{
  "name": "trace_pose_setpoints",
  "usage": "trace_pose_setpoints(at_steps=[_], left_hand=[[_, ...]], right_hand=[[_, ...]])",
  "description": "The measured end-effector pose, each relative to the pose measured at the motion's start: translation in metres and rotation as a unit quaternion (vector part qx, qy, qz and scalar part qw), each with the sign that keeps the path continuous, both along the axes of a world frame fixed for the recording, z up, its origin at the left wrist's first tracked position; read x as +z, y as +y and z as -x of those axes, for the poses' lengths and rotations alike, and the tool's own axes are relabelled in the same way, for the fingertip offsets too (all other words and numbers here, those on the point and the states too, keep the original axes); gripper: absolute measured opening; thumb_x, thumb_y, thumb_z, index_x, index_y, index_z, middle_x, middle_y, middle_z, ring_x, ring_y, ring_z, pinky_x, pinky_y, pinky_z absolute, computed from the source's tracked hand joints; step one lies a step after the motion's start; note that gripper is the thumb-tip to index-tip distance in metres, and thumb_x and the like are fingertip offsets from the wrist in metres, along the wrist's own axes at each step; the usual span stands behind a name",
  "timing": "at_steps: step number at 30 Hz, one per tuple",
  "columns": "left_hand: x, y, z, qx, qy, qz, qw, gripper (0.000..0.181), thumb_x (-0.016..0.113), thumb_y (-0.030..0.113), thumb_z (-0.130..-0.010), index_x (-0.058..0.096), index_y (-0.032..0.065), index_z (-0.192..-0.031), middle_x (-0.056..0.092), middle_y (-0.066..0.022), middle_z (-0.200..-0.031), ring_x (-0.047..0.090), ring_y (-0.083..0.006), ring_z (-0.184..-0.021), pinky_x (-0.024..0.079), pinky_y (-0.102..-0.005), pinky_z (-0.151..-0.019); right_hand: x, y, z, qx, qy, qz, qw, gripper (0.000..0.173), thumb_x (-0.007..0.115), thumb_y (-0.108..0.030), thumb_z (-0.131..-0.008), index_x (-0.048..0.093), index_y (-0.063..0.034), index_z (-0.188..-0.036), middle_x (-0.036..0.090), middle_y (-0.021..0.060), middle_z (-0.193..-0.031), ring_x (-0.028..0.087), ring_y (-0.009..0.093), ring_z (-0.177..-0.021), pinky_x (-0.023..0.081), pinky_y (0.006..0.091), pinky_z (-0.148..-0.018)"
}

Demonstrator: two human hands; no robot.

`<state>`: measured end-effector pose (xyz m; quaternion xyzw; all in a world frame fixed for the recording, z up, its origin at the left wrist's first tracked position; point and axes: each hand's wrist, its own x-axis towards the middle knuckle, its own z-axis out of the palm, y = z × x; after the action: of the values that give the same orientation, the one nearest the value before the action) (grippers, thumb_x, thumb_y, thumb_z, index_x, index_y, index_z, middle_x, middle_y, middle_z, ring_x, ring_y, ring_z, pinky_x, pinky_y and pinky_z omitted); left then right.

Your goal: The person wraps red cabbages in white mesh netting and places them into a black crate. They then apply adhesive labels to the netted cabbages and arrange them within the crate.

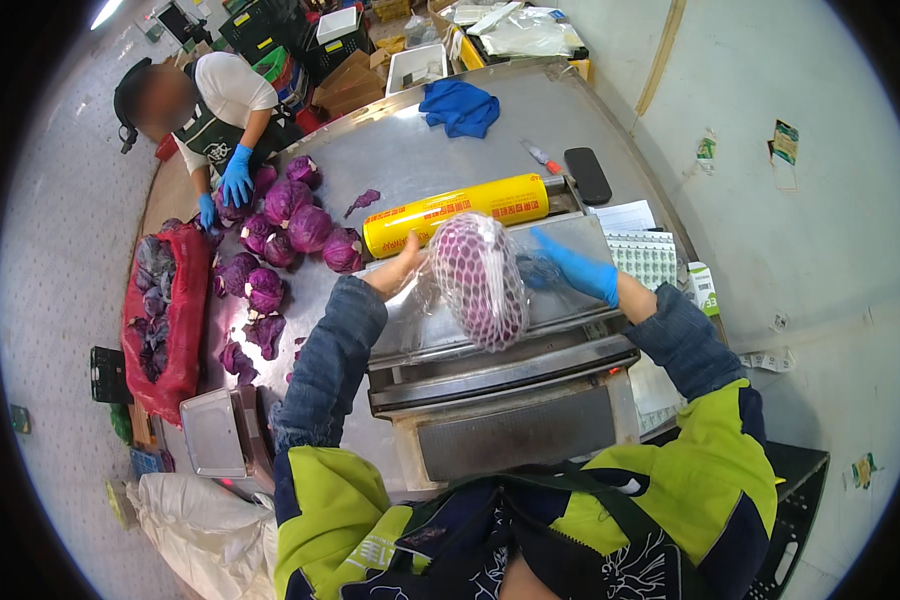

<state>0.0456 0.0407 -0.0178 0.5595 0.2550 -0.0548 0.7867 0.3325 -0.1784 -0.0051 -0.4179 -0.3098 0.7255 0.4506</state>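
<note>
A red cabbage (480, 281) in white foam netting sits in front of me over the wrapping machine (412, 322), with clear cling film (424, 281) around it. My left hand (396, 271), bare, grips the film on the cabbage's left side, thumb up. On the other side my right hand (581, 268), in a blue glove, has the film at its fingers; the index finger points out and the lower fingers are partly hidden by film. Just behind the cabbage lies a yellow roll of cling film (457, 214), mounted on the machine.
Loose red cabbages (309, 228) lie at left by a red mesh sack (166, 322). A co-worker's gloved hands (236, 178) touch them. A scale (214, 435) stands near left. Behind the roll are a blue cloth (460, 109), a knife (541, 157) and a black phone (588, 175); label sheets (641, 259) lie right.
</note>
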Motion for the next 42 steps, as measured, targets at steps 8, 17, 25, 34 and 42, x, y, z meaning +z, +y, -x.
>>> trace_pose_setpoints(at_steps=[8,17,25,34,42], left_hand=[[-0.051,-0.070,-0.003,0.335,-0.012,-0.044,0.941,0.039,0.058,0.033,-0.101,0.065,-0.0051,-0.105,0.071,-0.0064,-0.088,0.065,-0.0151,-0.071,0.055,-0.0311,-0.070],[-0.043,-0.101,-0.009,0.127,0.259,-0.741,0.607,0.022,0.053,0.028,-0.097,0.058,0.0074,-0.103,0.066,-0.0115,-0.064,0.066,-0.0329,-0.056,0.050,-0.0450,-0.051],[-0.016,-0.150,0.011,0.099,0.165,-0.662,0.725,0.025,0.062,0.028,-0.086,0.063,0.0035,-0.090,0.070,-0.0184,-0.078,0.069,-0.0387,-0.072,0.055,-0.0478,-0.065],[0.027,-0.347,0.125,-0.039,0.197,-0.523,0.828,0.028,0.063,0.033,-0.084,0.069,0.0066,-0.092,0.069,-0.0214,-0.081,0.069,-0.0403,-0.076,0.055,-0.0493,-0.066],[-0.061,-0.360,0.166,-0.019,0.124,-0.455,0.882,0.034,0.069,0.034,-0.082,0.071,0.0059,-0.101,0.069,-0.0256,-0.090,0.066,-0.0440,-0.088,0.054,-0.0474,-0.076]], right_hand=[[-0.036,-0.010,0.027,-0.220,-0.386,-0.004,0.896,0.049,0.055,-0.047,-0.099,0.073,-0.0012,-0.093,0.071,0.0098,-0.079,0.065,0.018,-0.065,0.052,0.0322,-0.064],[-0.055,-0.007,0.046,-0.145,-0.720,-0.114,0.669,0.021,0.055,-0.023,-0.097,0.061,-0.0051,-0.105,0.069,0.0190,-0.079,0.068,0.034,-0.066,0.053,0.0445,-0.058],[-0.054,-0.038,0.107,-0.076,-0.718,-0.182,0.667,0.024,0.056,-0.006,-0.088,0.052,0.0014,-0.110,0.067,0.0216,-0.080,0.066,0.042,-0.075,0.053,0.0492,-0.063],[0.032,-0.226,0.197,0.160,-0.659,-0.130,0.723,0.030,0.058,-0.010,-0.084,0.046,0.0067,-0.107,0.064,0.0259,-0.076,0.065,0.045,-0.069,0.051,0.0533,-0.059],[-0.084,-0.250,0.220,0.209,-0.529,-0.104,0.816,0.043,0.070,-0.030,-0.084,0.059,-0.0004,-0.114,0.067,0.0280,-0.102,0.064,0.049,-0.094,0.053,0.0505,-0.081]])
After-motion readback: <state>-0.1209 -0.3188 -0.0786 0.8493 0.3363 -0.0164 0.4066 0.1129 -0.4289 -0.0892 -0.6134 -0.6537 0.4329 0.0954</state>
